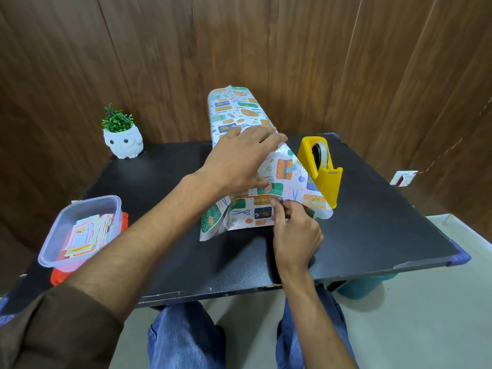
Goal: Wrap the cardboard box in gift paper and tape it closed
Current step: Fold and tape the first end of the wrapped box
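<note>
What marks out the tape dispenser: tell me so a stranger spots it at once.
Start at the black table. Near its far right side, just right of the gift paper under the left hand, stands the tape dispenser. It is the only bright yellow thing there, with a tape roll inside.

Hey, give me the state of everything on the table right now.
gift paper: folded over, near end unsealed.
left hand: pressing flat on gift paper.
right hand: pinching gift paper's near edge.
tape dispenser: upright, roll loaded.
plastic container: uncovered, holding cards.
owl planter: upright.
</note>
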